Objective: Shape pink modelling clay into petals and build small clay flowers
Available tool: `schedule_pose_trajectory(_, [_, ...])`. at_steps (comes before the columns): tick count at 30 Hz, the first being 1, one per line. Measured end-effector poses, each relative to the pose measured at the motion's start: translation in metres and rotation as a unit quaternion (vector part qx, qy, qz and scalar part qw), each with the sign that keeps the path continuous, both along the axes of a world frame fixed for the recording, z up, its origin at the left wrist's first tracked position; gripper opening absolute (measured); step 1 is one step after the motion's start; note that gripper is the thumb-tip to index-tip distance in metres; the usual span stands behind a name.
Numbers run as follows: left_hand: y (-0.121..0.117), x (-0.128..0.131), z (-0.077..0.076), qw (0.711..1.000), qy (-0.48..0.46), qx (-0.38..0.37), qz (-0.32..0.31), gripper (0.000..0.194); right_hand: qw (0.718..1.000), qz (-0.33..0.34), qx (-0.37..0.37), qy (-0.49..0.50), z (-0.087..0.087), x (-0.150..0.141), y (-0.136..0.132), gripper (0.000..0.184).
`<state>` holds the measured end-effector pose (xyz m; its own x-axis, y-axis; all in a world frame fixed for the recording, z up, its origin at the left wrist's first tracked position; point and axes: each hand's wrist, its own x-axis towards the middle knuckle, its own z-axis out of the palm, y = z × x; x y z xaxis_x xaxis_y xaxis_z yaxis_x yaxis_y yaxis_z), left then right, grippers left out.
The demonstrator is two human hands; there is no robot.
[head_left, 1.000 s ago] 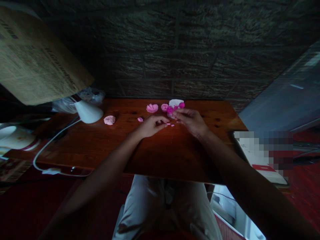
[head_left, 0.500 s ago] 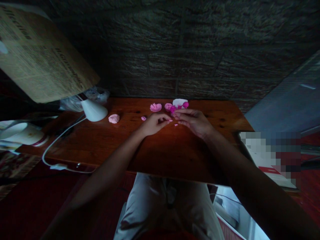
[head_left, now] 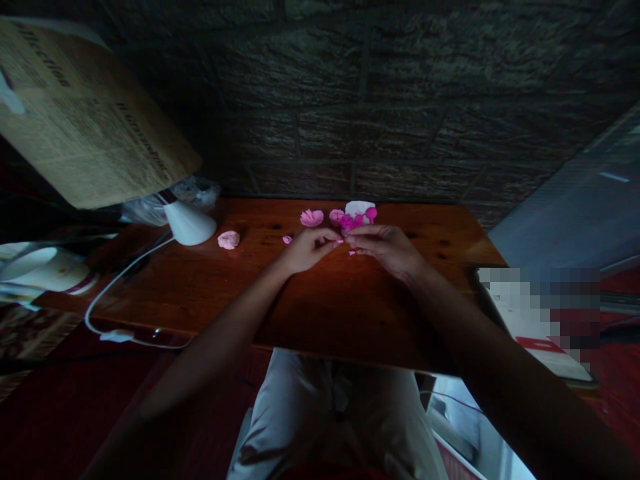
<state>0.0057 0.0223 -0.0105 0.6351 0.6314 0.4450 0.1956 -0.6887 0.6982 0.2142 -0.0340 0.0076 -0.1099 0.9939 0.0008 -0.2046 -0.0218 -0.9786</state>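
Observation:
My left hand (head_left: pixel 314 248) is closed in a pinch, with a small pink piece (head_left: pixel 340 241) at its fingertips that looks like modelling clay. My right hand (head_left: pixel 387 248) meets it from the right, thumb and fingers pressed together close to that piece; whatever they hold is too small to make out. Just beyond the fingers stand a pink ruffled flower shape (head_left: pixel 312 218), a smaller pink one (head_left: pixel 337 216) and a magenta one (head_left: pixel 346 223). A round magenta piece (head_left: pixel 371 214) lies against a white sheet or dish (head_left: pixel 360 207). Under the right fingers rests a pink crumb (head_left: pixel 352 253).
A pale pink crumpled lump (head_left: pixel 229 240) and a small pink bit (head_left: pixel 287 239) lie left on the wooden table (head_left: pixel 320 307). A lamp (head_left: pixel 190 223) with a newsprint shade, its white cord and a white cup (head_left: pixel 45 267) are further left. A stone wall rises behind.
My right fingers have lowered slightly and drawn together near the left fingertips. The left hand keeps its pinch in almost the same place.

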Motion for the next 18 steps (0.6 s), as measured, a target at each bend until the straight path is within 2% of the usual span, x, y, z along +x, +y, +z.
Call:
schedule_pose_trajectory(9, [0.0021, -0.0008, 0.0004, 0.998, -0.016, 0.041, 0.034, 0.015, 1.000, 0.003, 0.021, 0.012, 0.0023, -0.0001, 0.0003, 0.031])
schedule_pose_trajectory(18, [0.0051, 0.0001, -0.0039, 0.998, -0.048, 0.015, 0.045, 0.023, 1.000, -0.011, 0.011, 0.015, 0.0011, 0.0014, 0.0014, 0.035])
